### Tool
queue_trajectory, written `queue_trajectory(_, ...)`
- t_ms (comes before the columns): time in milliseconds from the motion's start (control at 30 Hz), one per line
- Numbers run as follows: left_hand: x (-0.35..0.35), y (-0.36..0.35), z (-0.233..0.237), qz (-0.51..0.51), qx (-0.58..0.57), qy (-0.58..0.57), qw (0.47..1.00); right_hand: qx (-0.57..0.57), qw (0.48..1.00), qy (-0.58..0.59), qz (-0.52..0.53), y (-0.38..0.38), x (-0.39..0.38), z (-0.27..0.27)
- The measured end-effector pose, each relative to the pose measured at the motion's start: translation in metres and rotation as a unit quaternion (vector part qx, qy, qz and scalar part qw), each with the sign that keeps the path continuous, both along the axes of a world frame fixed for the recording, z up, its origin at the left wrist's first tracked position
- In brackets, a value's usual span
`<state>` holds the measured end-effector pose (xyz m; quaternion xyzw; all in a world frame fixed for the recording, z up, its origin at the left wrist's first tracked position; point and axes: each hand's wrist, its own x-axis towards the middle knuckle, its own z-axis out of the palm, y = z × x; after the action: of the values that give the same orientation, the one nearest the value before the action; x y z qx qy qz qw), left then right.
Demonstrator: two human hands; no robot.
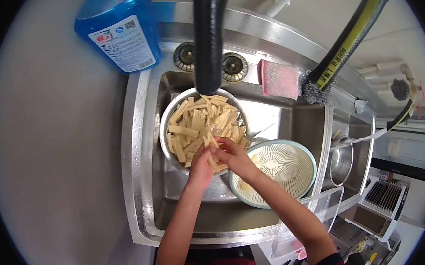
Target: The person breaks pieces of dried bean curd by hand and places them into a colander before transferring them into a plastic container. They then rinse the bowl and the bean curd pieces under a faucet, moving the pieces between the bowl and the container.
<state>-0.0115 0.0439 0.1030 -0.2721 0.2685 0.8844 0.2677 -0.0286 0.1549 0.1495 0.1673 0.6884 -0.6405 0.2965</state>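
Observation:
A round metal bowl (164, 141) stands in the sink basin, full of pale yellow strips (187, 115) that look like pieces of tofu skin stick. Over its near edge my two hands meet. My left hand (201, 168) is closed round a few of the strips. Fingers of my right hand (235, 158) pinch the same small bunch from the other side. Just right of the bowl, under my right forearm, a white colander (293, 163) with a pale green rim holds a few small yellowish scraps.
A black tap hose (208, 39) hangs down over the bowl. A blue liquid bottle (117, 33) stands at the back left. A pink sponge (278, 78) and steel wool (315, 93) lie on the sink ledge. Another metal bowl (342, 163) sits in the right basin, near a clear plastic panel (310, 224).

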Motion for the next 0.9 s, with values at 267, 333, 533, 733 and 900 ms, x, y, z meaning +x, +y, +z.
queue_trajectory(267,0.018,-0.012,0.022,0.025,-0.043,-0.005,0.999,0.057,0.990,-0.060,0.117,0.022,0.050,0.020)
queue_trajectory(333,0.031,0.006,0.026,-0.007,-0.059,0.022,0.998,0.027,0.994,-0.045,0.092,0.023,0.060,0.019)
queue_trajectory(533,0.024,0.038,0.053,-0.090,-0.003,0.109,0.990,-0.105,0.971,-0.112,-0.183,0.035,0.052,0.036)
queue_trajectory(733,-0.012,0.038,-0.050,-0.258,-0.655,0.372,0.606,-0.134,0.945,-0.124,-0.271,0.067,0.046,0.066)
queue_trajectory(900,-0.016,0.038,-0.063,-0.222,-0.609,0.268,0.713,-0.156,0.938,-0.140,-0.274,0.080,0.053,0.071)
